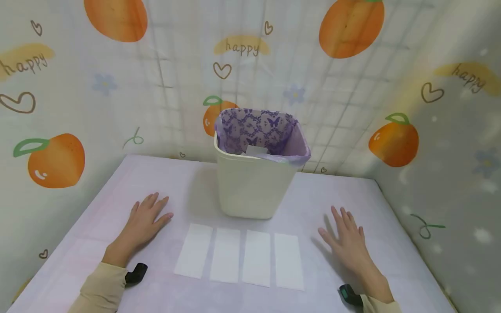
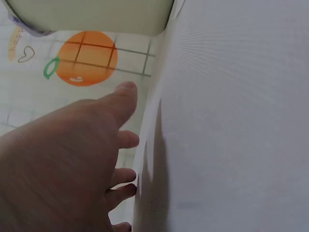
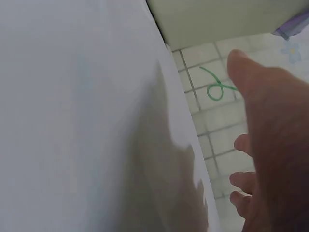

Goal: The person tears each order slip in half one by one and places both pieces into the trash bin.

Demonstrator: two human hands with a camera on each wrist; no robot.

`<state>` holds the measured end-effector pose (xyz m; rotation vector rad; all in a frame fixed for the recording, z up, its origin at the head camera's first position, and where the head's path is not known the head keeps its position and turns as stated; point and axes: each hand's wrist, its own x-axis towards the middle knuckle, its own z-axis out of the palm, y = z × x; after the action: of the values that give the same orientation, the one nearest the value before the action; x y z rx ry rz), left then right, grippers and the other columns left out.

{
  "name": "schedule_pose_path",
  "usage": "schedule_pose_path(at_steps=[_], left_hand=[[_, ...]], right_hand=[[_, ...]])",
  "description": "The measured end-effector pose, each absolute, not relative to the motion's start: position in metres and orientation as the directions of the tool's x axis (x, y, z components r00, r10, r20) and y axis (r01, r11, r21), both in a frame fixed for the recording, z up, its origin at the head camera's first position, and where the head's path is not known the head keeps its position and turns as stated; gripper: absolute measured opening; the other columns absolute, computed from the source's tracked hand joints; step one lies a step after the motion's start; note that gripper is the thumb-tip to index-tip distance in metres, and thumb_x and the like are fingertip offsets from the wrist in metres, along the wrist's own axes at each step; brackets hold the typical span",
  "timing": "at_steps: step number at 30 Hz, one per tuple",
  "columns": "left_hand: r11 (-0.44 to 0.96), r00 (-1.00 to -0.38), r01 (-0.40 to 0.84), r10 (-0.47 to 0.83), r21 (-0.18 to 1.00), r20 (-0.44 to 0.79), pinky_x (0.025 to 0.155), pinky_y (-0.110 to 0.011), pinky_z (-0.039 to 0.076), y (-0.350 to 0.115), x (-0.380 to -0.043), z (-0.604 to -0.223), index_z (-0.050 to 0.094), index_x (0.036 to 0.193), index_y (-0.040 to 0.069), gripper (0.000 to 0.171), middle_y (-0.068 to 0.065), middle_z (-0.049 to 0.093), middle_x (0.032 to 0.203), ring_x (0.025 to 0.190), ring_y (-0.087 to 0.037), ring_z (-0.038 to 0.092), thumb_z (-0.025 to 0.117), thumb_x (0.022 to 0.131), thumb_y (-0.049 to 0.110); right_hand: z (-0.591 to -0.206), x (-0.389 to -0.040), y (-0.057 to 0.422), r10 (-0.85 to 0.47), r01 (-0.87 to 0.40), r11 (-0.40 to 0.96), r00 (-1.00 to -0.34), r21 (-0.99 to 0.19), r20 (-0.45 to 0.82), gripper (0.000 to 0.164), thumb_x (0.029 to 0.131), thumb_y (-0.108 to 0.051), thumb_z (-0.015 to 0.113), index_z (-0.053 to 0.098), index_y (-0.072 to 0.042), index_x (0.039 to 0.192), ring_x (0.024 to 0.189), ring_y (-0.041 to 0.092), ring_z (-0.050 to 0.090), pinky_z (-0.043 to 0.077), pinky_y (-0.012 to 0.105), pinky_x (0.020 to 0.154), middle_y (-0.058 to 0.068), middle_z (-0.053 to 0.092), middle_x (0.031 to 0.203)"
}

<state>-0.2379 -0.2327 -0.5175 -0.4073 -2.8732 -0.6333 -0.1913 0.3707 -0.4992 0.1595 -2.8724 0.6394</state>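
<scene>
Several white rectangular paper pieces lie in a row on the table, from the leftmost piece (image 1: 194, 251) to the rightmost piece (image 1: 288, 261). Behind them stands a cream trash bin (image 1: 254, 187), its purple butterfly-print liner (image 1: 262, 124) folded over the rim. White scraps (image 1: 256, 150) show inside it. To the left of the row is my left hand (image 1: 142, 224), palm down, fingers spread, holding nothing. On the other side my right hand (image 1: 346, 241) is also spread and empty, its shadow falling on the tabletop. Both wrist views show the bin (image 2: 96, 17) beyond the thumb.
The table (image 1: 164, 178) has a pale cover and ends close to a hanging cloth (image 1: 176, 52) printed with oranges, hearts and "happy". The cloth also runs along the right side. A black device (image 1: 136, 274) is at the left wrist, another device (image 1: 350, 295) at the right.
</scene>
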Motion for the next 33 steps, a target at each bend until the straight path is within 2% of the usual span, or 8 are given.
schedule_pose_path(at_steps=[9,17,27,33], left_hand=[[0.876,-0.956,0.28,0.215,0.394,0.201,0.12,-0.077,0.015,-0.235,-0.237,-0.519,0.051,0.153,0.004,0.064,-0.031,0.037,0.163,0.154,-0.051,0.028,0.06,0.106,0.045],[0.865,-0.947,0.308,0.242,0.395,0.21,0.121,-0.074,0.016,-0.228,-0.239,-0.52,0.052,0.153,0.004,0.064,-0.03,0.039,0.163,0.154,-0.05,0.029,0.059,0.106,0.045],[0.872,-0.939,0.323,0.245,0.368,0.242,0.119,-0.076,0.02,-0.226,-0.239,-0.521,0.057,0.149,0.003,0.061,-0.031,0.043,0.159,0.151,-0.05,0.033,0.065,0.103,0.043],[0.865,-0.933,0.331,0.241,0.376,0.268,0.118,-0.076,0.023,-0.224,-0.237,-0.522,0.058,0.147,0.003,0.059,-0.031,0.045,0.158,0.15,-0.051,0.035,0.066,0.103,0.042]], right_hand=[[-0.503,-0.191,0.356,-0.079,-0.198,0.866,-0.961,-0.46,0.264,0.08,0.105,-0.046,0.061,0.028,-0.006,0.165,0.154,0.057,0.02,0.013,0.084,0.113,0.034,0.023,0.168],[-0.502,-0.193,0.345,-0.043,-0.191,0.84,-0.956,-0.507,0.29,0.073,0.107,-0.044,0.059,0.033,-0.007,0.164,0.15,0.056,0.03,0.027,0.079,0.112,0.028,0.03,0.167],[-0.51,-0.189,0.347,-0.047,-0.169,0.832,-0.97,-0.528,0.237,0.072,0.109,-0.045,0.055,0.033,-0.004,0.164,0.152,0.056,0.027,0.024,0.08,0.113,0.028,0.028,0.169],[-0.513,-0.193,0.352,-0.057,-0.194,0.836,-0.961,-0.514,0.27,0.069,0.108,-0.042,0.056,0.036,-0.004,0.163,0.152,0.055,0.029,0.026,0.077,0.115,0.029,0.031,0.167]])
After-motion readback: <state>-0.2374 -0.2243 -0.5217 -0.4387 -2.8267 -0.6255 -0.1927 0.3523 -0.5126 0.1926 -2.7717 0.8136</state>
